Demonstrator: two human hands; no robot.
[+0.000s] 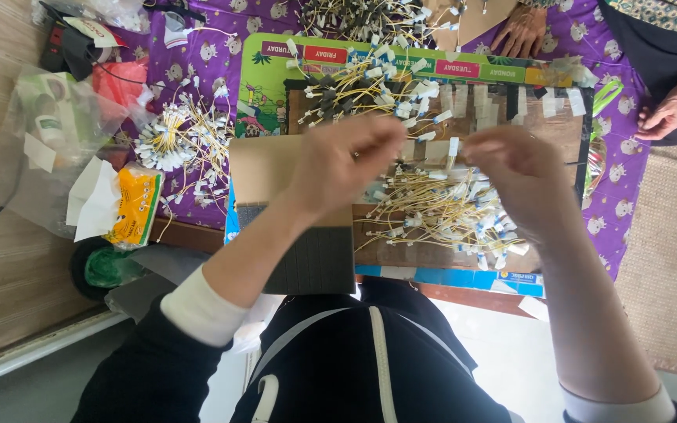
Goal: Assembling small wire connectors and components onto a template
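Nearest the camera, the person's dark jacket [370, 368] is filling the lower frame, with white cuffs showing at both wrists. Above it, the left hand [346, 160] and right hand [515, 176] are hovering side by side over a wooden board [432, 251]. The left hand's fingers are curling together, but whether they are pinching anything cannot be told. The right hand's fingertips are closing on a small white-tipped wire piece [454, 149], which is sticking up between the two hands.

Just below and between the hands, a loose pile of yellow wires [440, 211] is lying on the board. Left of the left hand, a bundled cluster of wires [168, 139] is resting on the purple patterned cloth [221, 55]. Beyond the hands, another heap of wires [362, 82] is lying, and farther still another person's hands [523, 31] are resting on the cloth.
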